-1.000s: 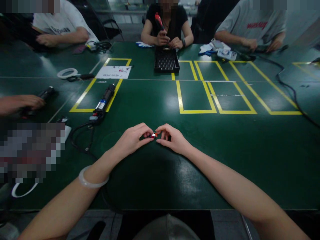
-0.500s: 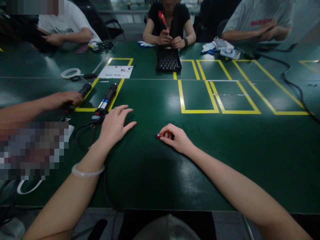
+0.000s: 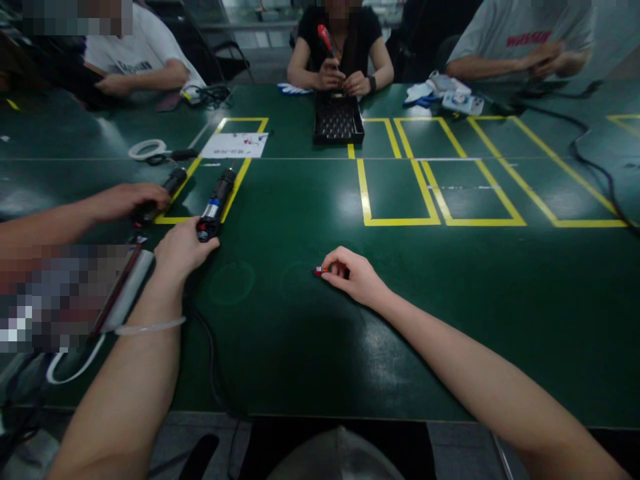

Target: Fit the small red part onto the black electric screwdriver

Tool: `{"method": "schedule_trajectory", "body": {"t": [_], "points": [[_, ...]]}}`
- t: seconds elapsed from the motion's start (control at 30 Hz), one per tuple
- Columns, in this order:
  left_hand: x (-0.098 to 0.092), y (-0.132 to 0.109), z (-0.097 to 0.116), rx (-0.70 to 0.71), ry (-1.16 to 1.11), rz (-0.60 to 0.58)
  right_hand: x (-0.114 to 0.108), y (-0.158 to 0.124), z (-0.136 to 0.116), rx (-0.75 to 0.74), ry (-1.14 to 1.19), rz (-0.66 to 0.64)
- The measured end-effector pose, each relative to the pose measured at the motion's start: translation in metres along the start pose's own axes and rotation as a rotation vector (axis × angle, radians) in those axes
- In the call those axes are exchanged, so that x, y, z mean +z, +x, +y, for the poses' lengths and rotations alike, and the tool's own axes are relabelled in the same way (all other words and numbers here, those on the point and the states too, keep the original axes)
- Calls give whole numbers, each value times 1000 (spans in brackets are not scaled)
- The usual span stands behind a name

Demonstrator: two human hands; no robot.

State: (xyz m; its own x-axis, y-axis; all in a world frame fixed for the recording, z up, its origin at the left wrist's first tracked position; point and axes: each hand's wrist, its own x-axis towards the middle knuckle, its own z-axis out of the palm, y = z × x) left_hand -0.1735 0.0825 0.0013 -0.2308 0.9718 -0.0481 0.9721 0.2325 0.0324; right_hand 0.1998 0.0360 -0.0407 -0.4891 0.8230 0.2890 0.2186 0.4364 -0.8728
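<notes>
My left hand (image 3: 183, 248) is at the rear end of a black electric screwdriver (image 3: 215, 199) with a blue-and-white label. Its thumb and fingers close around that end, the fingers partly out of sight. The tool lies on the green table with its tip pointing away from me. My right hand (image 3: 353, 275) rests at the table's middle, thumb and fingertips pinched on a small red and black piece (image 3: 319, 271). The fingers cover most of this piece, so I cannot make out its kind.
A co-worker's hand (image 3: 150, 197) holds a second black tool (image 3: 174, 181) at left. A black cable (image 3: 213, 347) runs to the near edge. Ahead are a white paper (image 3: 235, 145), a tape roll (image 3: 147, 149) and a black tray (image 3: 338, 133) before another person. Yellow tape marks the table (image 3: 280, 200).
My left hand has moved left and toward me, from open above the table onto the screwdriver's rear end, which has swung slightly right. My right hand stays in place with the small piece.
</notes>
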Motion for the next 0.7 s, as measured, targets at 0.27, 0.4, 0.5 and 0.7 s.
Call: {"method": "schedule_trajectory", "body": {"t": [0.27,0.4,0.5,0.7], "points": [[3,-20,40,128,78,56,0,0,0,4,-6,-3],[9,-34,68,265,51,80,0,0,0,-2,-4,2],[9,-52,92,393,37,91,0,0,0,-20,-17,10],[10,-82,125,590,27,123,0,-2,-4,-101,-115,62]]}}
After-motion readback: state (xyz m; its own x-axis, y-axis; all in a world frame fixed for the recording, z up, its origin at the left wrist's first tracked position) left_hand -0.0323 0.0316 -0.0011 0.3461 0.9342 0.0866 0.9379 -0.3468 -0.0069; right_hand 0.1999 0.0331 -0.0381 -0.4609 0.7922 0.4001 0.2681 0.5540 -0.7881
